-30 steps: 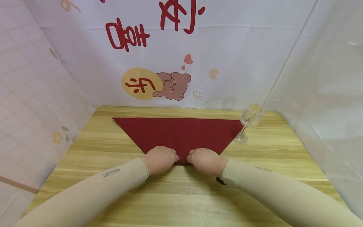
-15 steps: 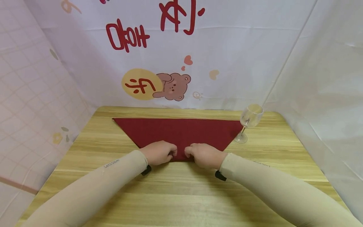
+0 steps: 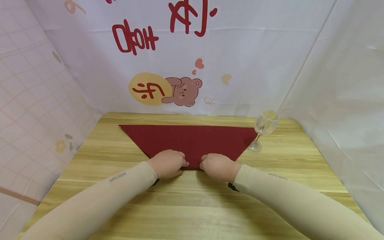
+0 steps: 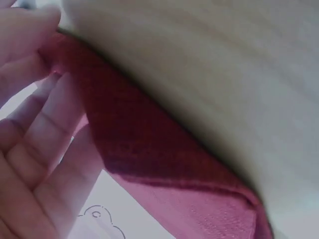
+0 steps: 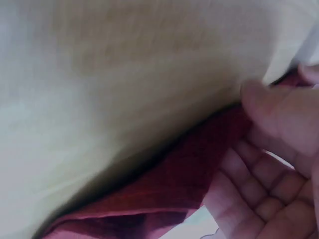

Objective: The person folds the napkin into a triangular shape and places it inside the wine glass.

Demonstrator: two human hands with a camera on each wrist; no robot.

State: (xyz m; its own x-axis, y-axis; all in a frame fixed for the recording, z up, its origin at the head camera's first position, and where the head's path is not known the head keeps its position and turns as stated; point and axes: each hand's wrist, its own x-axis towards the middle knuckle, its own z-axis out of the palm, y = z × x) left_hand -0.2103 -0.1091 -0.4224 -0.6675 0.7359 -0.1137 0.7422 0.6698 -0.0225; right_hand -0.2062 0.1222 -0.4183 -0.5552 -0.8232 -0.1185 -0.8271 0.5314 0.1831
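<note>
A dark red cloth napkin [image 3: 192, 140] lies folded into a trapezoid on the wooden table, its long edge at the back and its short edge nearest me. My left hand [image 3: 169, 163] pinches that near folded edge left of the middle. My right hand [image 3: 219, 166] pinches the same edge a little further right, a short gap between the two. In the left wrist view the thumb and fingers meet at the fold of the napkin [image 4: 134, 119]. The right wrist view has the thumb over the edge of the napkin [image 5: 184, 164], with curled fingers against the cloth.
A clear stemmed wine glass [image 3: 266, 123] stands upright by the napkin's right corner. The wooden table [image 3: 186, 213] ends at a white printed backdrop [image 3: 240, 50] behind, with white sheets along both sides.
The napkin's near edge has shifted slightly away from me. Both hands lifted their fingers half a second ago and have now come down on the edge again, a little further apart.
</note>
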